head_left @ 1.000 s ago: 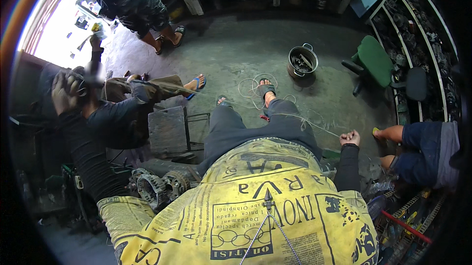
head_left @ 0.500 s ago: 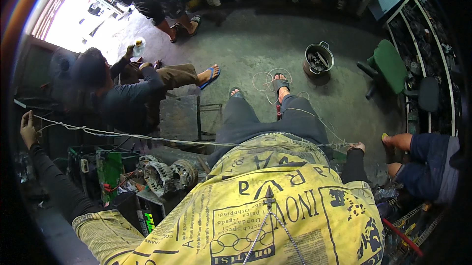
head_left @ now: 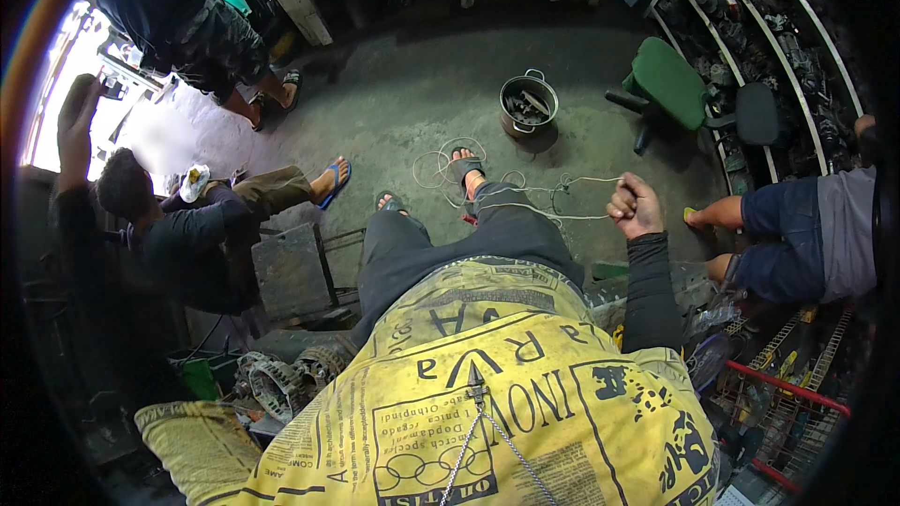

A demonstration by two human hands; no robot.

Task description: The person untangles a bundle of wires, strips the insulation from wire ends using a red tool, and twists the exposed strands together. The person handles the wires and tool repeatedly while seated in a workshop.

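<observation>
My right hand [head_left: 636, 207] is closed in a fist around a thin pale string [head_left: 581, 217], at the right of my knees. From the fist, strands run left across my thighs, and loose loops lie on the floor around my sandaled right foot [head_left: 466, 166]. My left hand [head_left: 77, 117] is raised at the far left, dark against the bright doorway. Its fingers seem stretched upward, and no string can be made out in it. My yellow printed shirt [head_left: 487, 384] fills the lower middle.
At left a seated person [head_left: 187, 234] holds a clear bag; another stands behind. A two-handled pot [head_left: 528, 103] with dark parts stands ahead. A green chair [head_left: 666, 84], shelves [head_left: 750, 56] and a person in shorts [head_left: 778, 234] are right. Alternator parts [head_left: 272, 384] lie at lower left.
The string was stretched across my lap between both hands. My left hand has swung up and away from it; my right hand has moved forward, still gripping it. The view has shifted right.
</observation>
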